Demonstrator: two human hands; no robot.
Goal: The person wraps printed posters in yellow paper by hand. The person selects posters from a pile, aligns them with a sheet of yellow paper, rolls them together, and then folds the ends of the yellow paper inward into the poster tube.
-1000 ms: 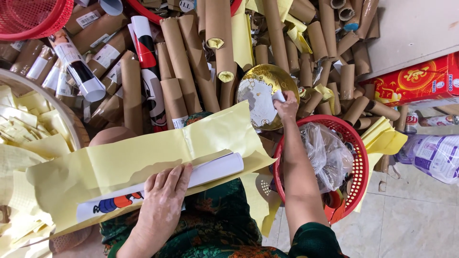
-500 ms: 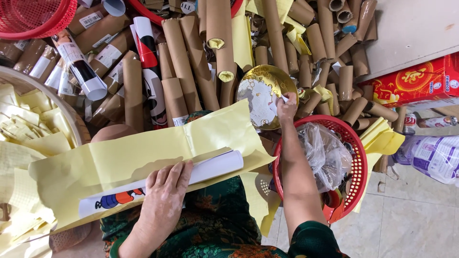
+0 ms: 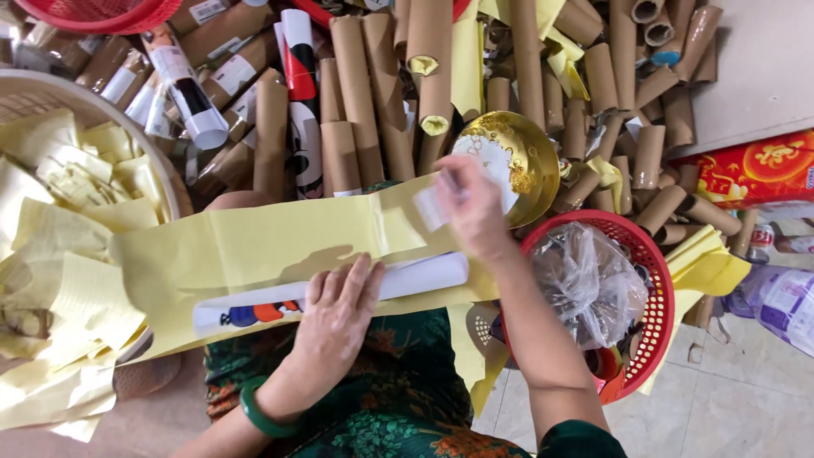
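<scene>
Right hand has pulled back from the gold dish, now over the yellow sheet, fingers pinched on one small white slip. Left hand lies open, flat, pressing one white roll onto the sheet, just below the right hand. One red basket beside.

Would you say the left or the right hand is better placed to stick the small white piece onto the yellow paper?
Right, probably: the right hand holds the small white piece over the yellow paper, while the left hand lies flat on the white roll.
</scene>
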